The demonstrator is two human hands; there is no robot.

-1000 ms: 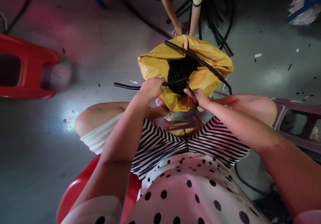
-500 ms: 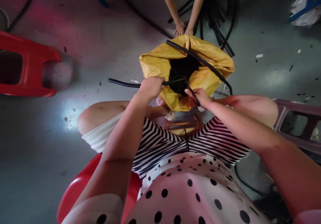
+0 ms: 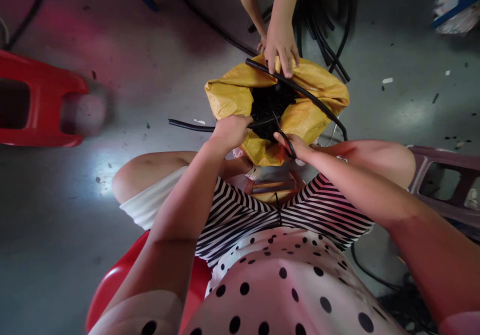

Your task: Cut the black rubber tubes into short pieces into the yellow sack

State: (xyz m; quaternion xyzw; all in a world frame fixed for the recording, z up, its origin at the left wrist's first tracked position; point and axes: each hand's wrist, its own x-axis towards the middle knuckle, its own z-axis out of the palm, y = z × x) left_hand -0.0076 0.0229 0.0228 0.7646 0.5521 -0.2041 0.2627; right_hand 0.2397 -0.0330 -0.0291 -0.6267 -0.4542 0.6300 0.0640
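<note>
A: Grip state, both hands?

B: We record the left hand (image 3: 230, 131) clenched around a black ribbed tube (image 3: 191, 125). Its longer tail sticks out left of the yellow sack (image 3: 228, 97); its shorter end lies over the sack's mouth. At the sack's near right edge, the right hand (image 3: 296, 145) grasps scissors (image 3: 288, 142) by the handles, blades at that shorter end. Whether they bite the tube, we cannot tell.

A: Why held so?

B: Our judgement: gripping close to the blades steadies a flexible tube, and keeping both over the mouth suits catching small bits.

A: Container contents?

B: One sack, its rim folded loosely outward, probably to keep the mouth wide. Inside we note a heap of dark pieces (image 3: 268, 102), too dim to resolve singly. A second tube (image 3: 307, 95) rests across the sack's far and right rim, perhaps parked within reach. A co-worker's hand (image 3: 281, 45) reaches over it at the far rim; we cannot tell if it grips. Beyond the sack, loose tubes (image 3: 326, 47) lie on the floor.
</note>
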